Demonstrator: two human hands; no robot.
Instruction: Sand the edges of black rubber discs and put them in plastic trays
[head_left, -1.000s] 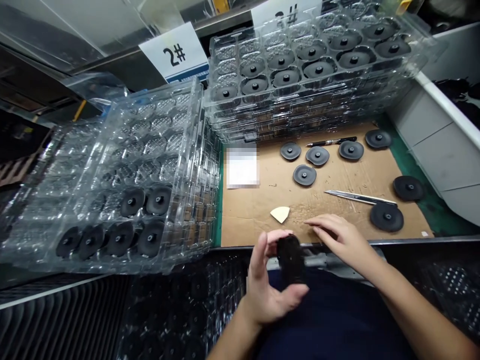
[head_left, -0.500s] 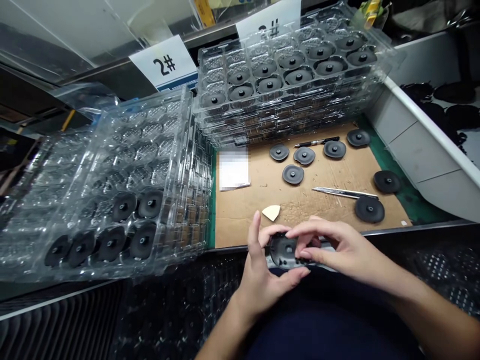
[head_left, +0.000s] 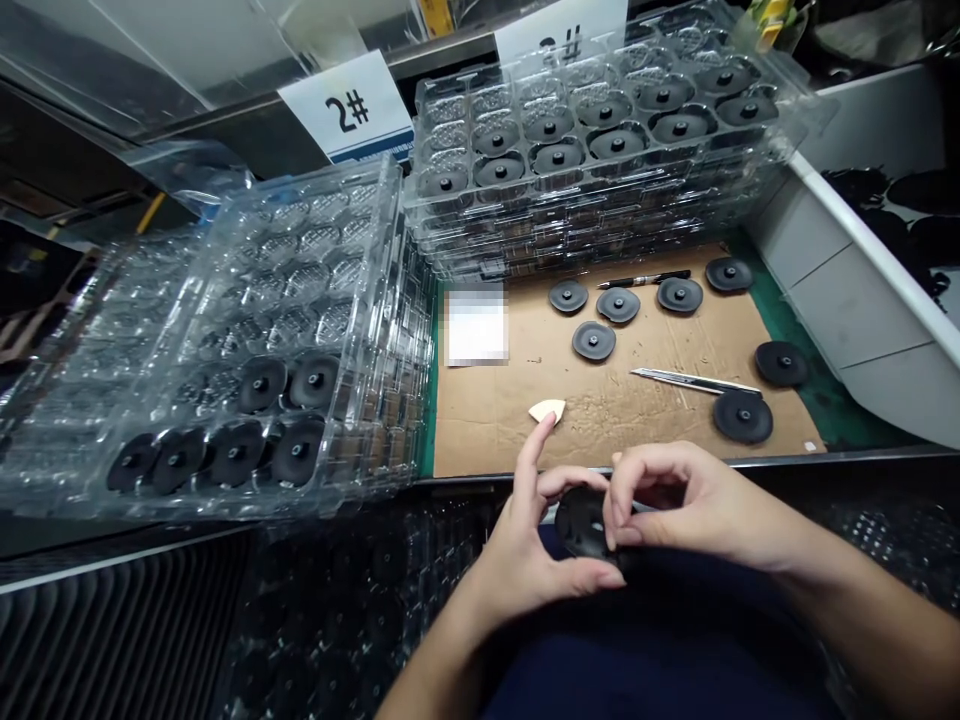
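six black discs [head_left: 235, 452] in a clear tray [head_left: 300, 270], another disc [head_left: 583, 524] clenched by left hand [head_left: 521, 565] and right hand [head_left: 697, 505]

The left hand [head_left: 525, 560] and right hand [head_left: 697, 505] are bare, as are both forearms [head_left: 847, 590]. A dark navy garment [head_left: 637, 670] fills the near edge between the arms.

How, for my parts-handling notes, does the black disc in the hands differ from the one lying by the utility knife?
The held disc is tilted, pinched between left hand and right hand, while the lying disc on the cardboard sits flat, untouched. The held disc shows a pale off-centre hole; the lying disc shows a central hub. Both are round and black.
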